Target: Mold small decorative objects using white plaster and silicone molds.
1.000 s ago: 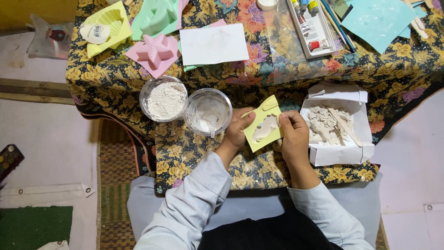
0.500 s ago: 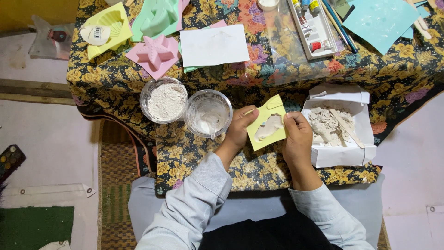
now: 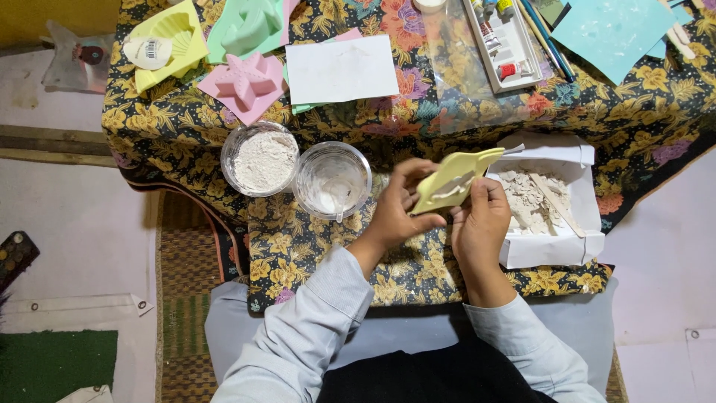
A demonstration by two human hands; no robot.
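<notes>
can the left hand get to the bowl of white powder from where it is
Probably yes. The left hand holds the yellow mould with the right hand; only the emptier bowl sits between it and the powder bowl.

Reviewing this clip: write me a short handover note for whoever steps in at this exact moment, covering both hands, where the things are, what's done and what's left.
Left hand: grips the left edge of the yellow mould, lifted and tilted over the table.
Right hand: holds the mould's right side from below.
Things: white box of pale broken pieces to the right; clear cup with white residue and clear cup of white powder to the left; pink star mould and green mould at the back, with white paper and a paint tray.
Done: a white cast sits in the yellow mould.
Left: the cast is not yet out.
</notes>
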